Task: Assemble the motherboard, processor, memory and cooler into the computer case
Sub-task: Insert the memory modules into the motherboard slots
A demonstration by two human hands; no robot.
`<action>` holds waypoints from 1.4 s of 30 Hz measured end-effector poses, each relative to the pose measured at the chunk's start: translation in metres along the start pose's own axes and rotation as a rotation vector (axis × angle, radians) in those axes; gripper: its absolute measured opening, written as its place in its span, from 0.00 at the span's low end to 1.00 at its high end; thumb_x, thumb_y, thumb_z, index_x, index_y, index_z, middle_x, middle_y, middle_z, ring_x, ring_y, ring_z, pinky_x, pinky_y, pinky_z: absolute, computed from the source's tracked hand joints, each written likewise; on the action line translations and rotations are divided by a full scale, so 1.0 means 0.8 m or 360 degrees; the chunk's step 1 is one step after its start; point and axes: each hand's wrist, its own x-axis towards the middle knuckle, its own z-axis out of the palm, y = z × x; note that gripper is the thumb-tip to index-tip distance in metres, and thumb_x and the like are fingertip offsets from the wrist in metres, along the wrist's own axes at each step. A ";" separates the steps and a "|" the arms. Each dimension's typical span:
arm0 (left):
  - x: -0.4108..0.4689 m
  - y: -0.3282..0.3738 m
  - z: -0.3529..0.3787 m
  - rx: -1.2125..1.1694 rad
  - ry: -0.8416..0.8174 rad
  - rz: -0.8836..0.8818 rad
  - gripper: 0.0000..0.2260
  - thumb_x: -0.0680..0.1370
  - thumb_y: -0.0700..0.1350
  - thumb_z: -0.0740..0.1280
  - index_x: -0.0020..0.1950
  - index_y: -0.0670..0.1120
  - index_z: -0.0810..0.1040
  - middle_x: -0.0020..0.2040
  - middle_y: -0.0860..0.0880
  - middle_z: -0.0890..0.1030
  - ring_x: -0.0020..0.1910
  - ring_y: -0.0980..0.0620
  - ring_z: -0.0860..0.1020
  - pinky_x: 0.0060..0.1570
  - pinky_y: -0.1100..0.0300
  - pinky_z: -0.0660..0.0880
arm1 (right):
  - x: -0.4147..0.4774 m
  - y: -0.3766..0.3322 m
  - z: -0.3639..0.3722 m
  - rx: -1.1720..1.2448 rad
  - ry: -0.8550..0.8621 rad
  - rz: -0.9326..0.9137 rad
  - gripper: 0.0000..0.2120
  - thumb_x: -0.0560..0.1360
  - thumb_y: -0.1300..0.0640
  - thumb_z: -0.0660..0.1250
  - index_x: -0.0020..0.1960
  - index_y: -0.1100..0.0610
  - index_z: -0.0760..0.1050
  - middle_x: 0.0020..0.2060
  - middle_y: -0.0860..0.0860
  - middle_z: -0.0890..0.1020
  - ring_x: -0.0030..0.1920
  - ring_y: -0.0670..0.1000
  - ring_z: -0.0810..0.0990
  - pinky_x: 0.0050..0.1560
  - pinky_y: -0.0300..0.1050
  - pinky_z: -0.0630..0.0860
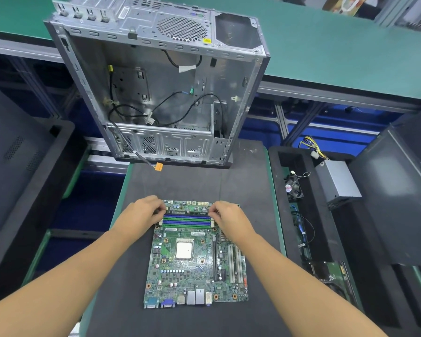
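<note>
**Step in hand: seating the memory**

The motherboard point(195, 266) lay flat on the dark mat point(180, 181), near the person and outside the case point(156, 45). The case stood well apart at the far end of the mat, with its open side up and loose cables point(131, 110) inside. The processor point(184, 250) sat in its socket at the middle of the motherboard. No cooler was over it.

The left hand point(141, 212) and right hand point(229, 215) were at opposite ends of the memory stick point(187, 212). The stick lay along the farthest slot, just beyond the blue and green memory slots point(187, 220). On each hand the fingers were curled and the tips pinched or pressed on an end of the stick. Whether the stick was fully home could not be told, nor whether the end latches were closed.

**Recommended practice**

1. Confirm that both latches stand open and that the notch in the stick matches the key in the slot.
2. Keep the stick upright and square to the slot. A tilted stick is likely to bind.
3. Press straight down on both ends with equal force until each latch closes.
4. Keep the motherboard flat on the mat so that it does not flex.
5. Hold the stick by its edges and keep off its contacts.

A small fan point(294, 188) and a grey metal box point(337, 183) lay in the tray to the right.
</note>
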 end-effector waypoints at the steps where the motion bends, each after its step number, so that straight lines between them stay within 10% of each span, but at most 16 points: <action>1: 0.000 0.000 -0.001 0.0006 -0.0007 0.0009 0.05 0.79 0.45 0.66 0.44 0.52 0.76 0.43 0.57 0.75 0.38 0.56 0.75 0.41 0.58 0.74 | 0.000 0.000 0.000 -0.0003 -0.0002 -0.0001 0.08 0.83 0.56 0.63 0.55 0.58 0.79 0.52 0.51 0.83 0.52 0.51 0.81 0.55 0.50 0.77; 12: 0.000 0.000 -0.002 0.0047 -0.0027 0.0000 0.04 0.79 0.45 0.65 0.47 0.51 0.78 0.45 0.56 0.76 0.41 0.55 0.76 0.43 0.59 0.71 | 0.008 0.011 -0.008 0.0059 -0.0124 -0.0011 0.10 0.82 0.63 0.63 0.58 0.58 0.82 0.56 0.51 0.83 0.47 0.43 0.76 0.51 0.31 0.71; 25: 0.022 0.000 -0.014 -0.0190 -0.0302 -0.0246 0.06 0.73 0.52 0.70 0.36 0.56 0.79 0.37 0.59 0.80 0.39 0.60 0.78 0.42 0.61 0.77 | 0.011 -0.004 -0.006 -0.0117 -0.0185 -0.0056 0.07 0.79 0.64 0.64 0.47 0.61 0.80 0.46 0.54 0.78 0.44 0.53 0.77 0.50 0.48 0.76; 30: 0.024 -0.003 -0.009 -0.0506 -0.0274 -0.0531 0.08 0.72 0.57 0.73 0.39 0.54 0.81 0.34 0.56 0.82 0.39 0.58 0.79 0.34 0.66 0.72 | 0.021 -0.004 -0.008 0.0268 -0.0186 0.0356 0.14 0.79 0.49 0.70 0.44 0.60 0.79 0.34 0.42 0.75 0.35 0.39 0.71 0.43 0.40 0.70; 35: 0.033 0.002 -0.002 -0.0787 -0.0389 -0.0919 0.15 0.70 0.58 0.75 0.39 0.46 0.83 0.35 0.50 0.81 0.34 0.48 0.74 0.37 0.54 0.82 | 0.031 -0.014 -0.003 0.0180 -0.0270 0.0599 0.21 0.76 0.43 0.72 0.37 0.59 0.73 0.31 0.53 0.76 0.35 0.52 0.74 0.34 0.44 0.68; 42: 0.049 0.029 -0.014 -0.0253 -0.0438 -0.1096 0.27 0.65 0.67 0.74 0.33 0.43 0.72 0.32 0.47 0.76 0.32 0.47 0.76 0.31 0.60 0.73 | 0.047 -0.022 -0.020 0.0146 -0.0548 0.0859 0.27 0.73 0.35 0.72 0.40 0.61 0.74 0.29 0.52 0.80 0.26 0.49 0.77 0.26 0.40 0.71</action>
